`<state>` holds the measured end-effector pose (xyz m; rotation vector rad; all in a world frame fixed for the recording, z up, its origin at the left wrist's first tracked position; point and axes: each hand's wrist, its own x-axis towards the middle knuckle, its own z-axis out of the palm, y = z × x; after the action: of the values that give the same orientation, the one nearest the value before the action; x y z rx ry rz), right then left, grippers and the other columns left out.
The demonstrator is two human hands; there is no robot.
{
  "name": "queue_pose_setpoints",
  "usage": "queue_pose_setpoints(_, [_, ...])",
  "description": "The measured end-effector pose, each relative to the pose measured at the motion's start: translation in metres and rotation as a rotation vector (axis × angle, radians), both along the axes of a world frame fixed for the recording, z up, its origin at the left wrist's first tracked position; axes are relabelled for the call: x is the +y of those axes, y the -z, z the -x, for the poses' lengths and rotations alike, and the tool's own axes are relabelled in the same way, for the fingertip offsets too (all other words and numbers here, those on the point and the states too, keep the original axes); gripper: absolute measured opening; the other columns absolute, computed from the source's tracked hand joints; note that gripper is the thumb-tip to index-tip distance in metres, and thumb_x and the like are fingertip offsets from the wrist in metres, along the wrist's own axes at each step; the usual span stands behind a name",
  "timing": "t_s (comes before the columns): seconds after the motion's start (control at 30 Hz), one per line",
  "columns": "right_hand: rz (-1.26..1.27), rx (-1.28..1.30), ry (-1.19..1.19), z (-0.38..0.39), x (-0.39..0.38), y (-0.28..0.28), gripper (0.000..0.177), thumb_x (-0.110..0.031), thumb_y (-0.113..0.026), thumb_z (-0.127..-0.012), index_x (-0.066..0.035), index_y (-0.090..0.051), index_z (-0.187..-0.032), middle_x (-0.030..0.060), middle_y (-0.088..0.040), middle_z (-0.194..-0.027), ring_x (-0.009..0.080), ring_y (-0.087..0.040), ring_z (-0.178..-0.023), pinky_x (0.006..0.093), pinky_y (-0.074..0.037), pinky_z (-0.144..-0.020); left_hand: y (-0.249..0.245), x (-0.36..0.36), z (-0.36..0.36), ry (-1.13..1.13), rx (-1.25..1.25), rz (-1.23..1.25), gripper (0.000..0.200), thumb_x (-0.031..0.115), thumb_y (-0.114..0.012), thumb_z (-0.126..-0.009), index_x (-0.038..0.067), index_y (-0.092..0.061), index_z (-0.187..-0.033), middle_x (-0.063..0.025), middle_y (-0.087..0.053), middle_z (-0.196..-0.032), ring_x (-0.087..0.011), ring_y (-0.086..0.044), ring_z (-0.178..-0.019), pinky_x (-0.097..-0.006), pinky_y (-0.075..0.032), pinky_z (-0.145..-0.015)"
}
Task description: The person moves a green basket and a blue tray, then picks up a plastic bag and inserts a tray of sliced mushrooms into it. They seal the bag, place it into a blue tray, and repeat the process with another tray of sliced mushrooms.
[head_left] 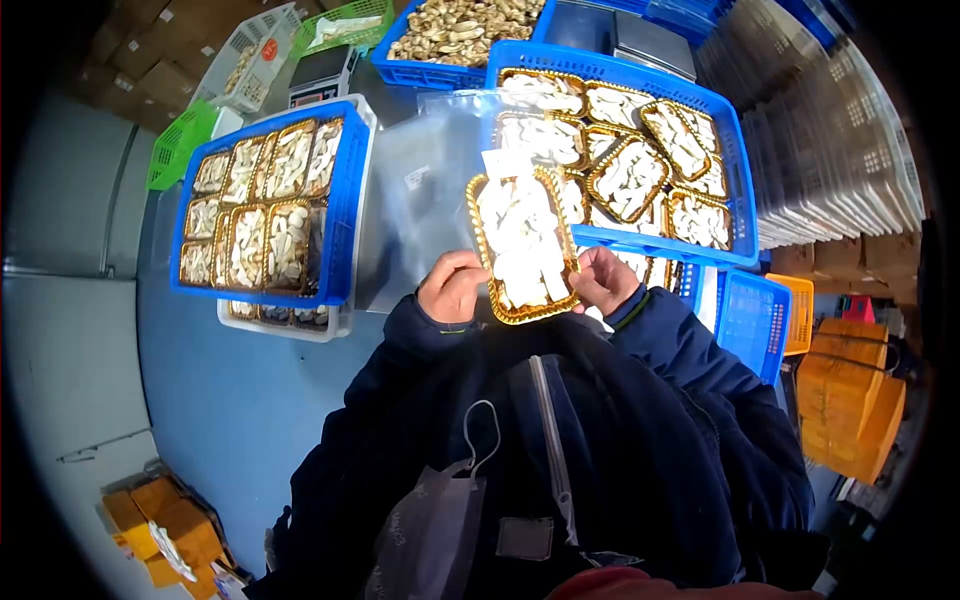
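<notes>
A gold-rimmed tray of pale sliced pieces (522, 245) is held up between my hands, close to my chest. My left hand (452, 287) pinches its left edge near the lower corner. Its right edge is gripped by the fingers of my right hand (604, 281). A small white label or slip (507, 163) shows at the tray's top edge. Behind and to the right, a large blue crate (742, 190) holds several similar filled trays, some tilted on top of others. Clear plastic film (425, 150) lies on the table left of the held tray.
Another blue crate (346, 205) of filled trays sits on the left, on a white crate (330, 325). At the back are a blue crate of brownish pieces (465, 35), a scale (322, 75) and green baskets (180, 145). Stacked clear trays (820, 140) stand at right.
</notes>
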<state>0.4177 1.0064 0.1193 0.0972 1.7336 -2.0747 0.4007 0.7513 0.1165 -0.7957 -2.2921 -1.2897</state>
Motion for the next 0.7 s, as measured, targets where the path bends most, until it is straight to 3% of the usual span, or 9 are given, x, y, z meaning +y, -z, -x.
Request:
queue_pose_setpoints(0.17, [-0.157,-0.013,0.129,-0.007,0.009,0.006,0.032,-0.006,-0.054,-0.086,-0.002,-0.037,-0.113,0.0058,-0.054,-0.075,0.0105,-0.049,-0.059,0.0235,-0.046,-0.052,0.01,0.005,0.0,0.141,-0.16,0.004,0.017,-0.011,-0.055,-0.071,0.005,-0.056,-0.079,-0.0078,-0.054,-0.088,-0.0214,-0.057,-0.075,-0.0277,-0.046,-0.064])
queue_pose_setpoints(0.2, [-0.175,0.033,0.093,-0.009,0.016,0.018,0.052,-0.006,-0.052,-0.086,-0.003,-0.025,-0.13,0.008,-0.057,-0.077,0.011,-0.052,-0.058,0.0232,-0.046,-0.052,0.012,0.009,0.0,0.16,-0.163,0.004,0.017,-0.01,-0.055,-0.07,0.005,-0.056,-0.078,-0.0076,-0.054,-0.088,-0.0215,-0.057,-0.075,-0.0278,-0.046,-0.064])
queue_pose_setpoints(0.27, [-0.225,-0.011,0.069,-0.01,0.018,0.024,0.067,-0.003,-0.051,-0.086,-0.009,-0.011,-0.138,0.0108,-0.06,-0.084,0.0124,-0.054,-0.064,0.0251,-0.048,-0.055,0.022,0.012,0.002,0.196,-0.165,0.009,0.017,-0.009,-0.056,-0.07,0.005,-0.056,-0.078,-0.0072,-0.054,-0.087,-0.0218,-0.057,-0.074,-0.028,-0.046,-0.063])
queue_pose_setpoints(0.37, [-0.219,0.051,0.062,-0.008,0.022,0.024,0.065,-0.002,-0.05,-0.087,-0.013,-0.012,-0.139,0.0099,-0.06,-0.085,0.0112,-0.053,-0.063,0.0244,-0.048,-0.055,0.032,0.016,0.009,0.339,-0.221,0.032,0.016,-0.005,-0.057,-0.067,0.007,-0.057,-0.079,-0.0072,-0.054,-0.086,-0.0247,-0.057,-0.075,-0.0295,-0.047,-0.064])
queue_pose_setpoints(0.43, [-0.215,0.078,0.083,-0.008,0.027,0.034,0.055,-0.002,-0.049,-0.087,-0.013,-0.025,-0.136,0.0069,-0.06,-0.084,0.0098,-0.052,-0.061,0.0234,-0.048,-0.055,0.037,0.013,0.016,0.496,-0.263,0.108,0.013,-0.002,-0.059,-0.072,0.005,-0.056,-0.083,-0.0061,-0.056,-0.083,-0.0212,-0.059,-0.077,-0.0276,-0.048,-0.066])
queue_pose_setpoints(0.53, [-0.206,0.084,0.088,-0.008,0.033,0.053,0.048,-0.003,-0.049,-0.087,-0.011,-0.034,-0.132,0.0051,-0.06,-0.083,0.0082,-0.051,-0.06,0.0226,-0.048,-0.055,0.065,0.007,0.012,0.704,-0.886,-0.364,0.011,0.001,-0.06,-0.079,0.003,-0.054,-0.089,-0.0043,-0.055,-0.083,-0.0165,-0.058,-0.083,-0.0244,-0.047,-0.069])
queue_pose_setpoints(0.57, [-0.202,0.078,0.092,-0.007,0.034,0.054,0.046,-0.004,-0.049,-0.088,-0.01,-0.036,-0.131,0.0047,-0.06,-0.082,0.0077,-0.051,-0.06,0.0224,-0.048,-0.055,0.055,-0.002,0.014,0.685,-1.081,-0.396,0.016,0.003,-0.057,-0.083,0.002,-0.05,-0.098,-0.004,-0.055,-0.08,-0.015,-0.058,-0.084,-0.0234,-0.048,-0.069])
queue_pose_setpoints(0.6, [-0.206,0.08,0.092,-0.006,0.034,0.054,0.046,-0.004,-0.049,-0.088,-0.01,-0.036,-0.131,0.0046,-0.06,-0.082,0.0074,-0.051,-0.06,0.0224,-0.048,-0.054,0.061,-0.014,0.016,0.539,-1.119,-0.389,0.023,0.011,-0.055,-0.086,0.003,-0.046,-0.106,-0.0047,-0.054,-0.075,-0.0149,-0.059,-0.079,-0.0223,-0.047,-0.066])
queue_pose_setpoints(0.7, [-0.239,0.112,0.078,-0.006,0.035,0.049,0.045,-0.005,-0.049,-0.088,-0.009,-0.036,-0.131,0.0042,-0.06,-0.081,0.0069,-0.052,-0.06,0.0221,-0.048,-0.054,0.065,-0.009,0.021,0.208,-1.224,-0.598,0.032,0.026,-0.049,-0.088,0.004,-0.042,-0.111,-0.0062,-0.051,-0.085,-0.0145,-0.055,-0.075,-0.0248,-0.047,-0.065])
